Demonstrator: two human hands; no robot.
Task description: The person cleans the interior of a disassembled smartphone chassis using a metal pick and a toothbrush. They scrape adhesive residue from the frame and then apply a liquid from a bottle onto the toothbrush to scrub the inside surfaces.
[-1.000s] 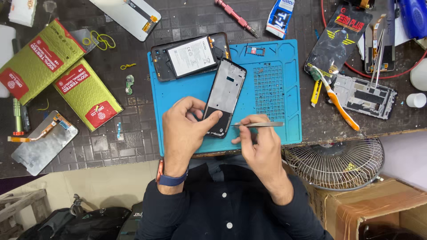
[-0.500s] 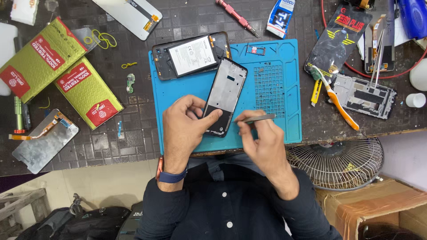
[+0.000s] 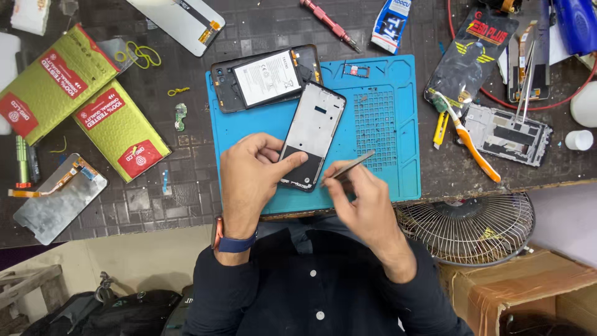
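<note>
Phone frame (image 3: 313,134) lay on blue mat (image 3: 398,124), left hand (image 3: 252,177) thumb pressing its lower end; right hand (image 3: 364,199) pinched tweezers (image 3: 348,167) beside it.

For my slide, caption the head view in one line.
Left hand steadies a phone frame on a blue mat; right hand holds metal tweezers.

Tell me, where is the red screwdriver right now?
In the head view, the red screwdriver lies at the top of the dark table, just above the blue mat, left of a blue-and-white tube.
</note>
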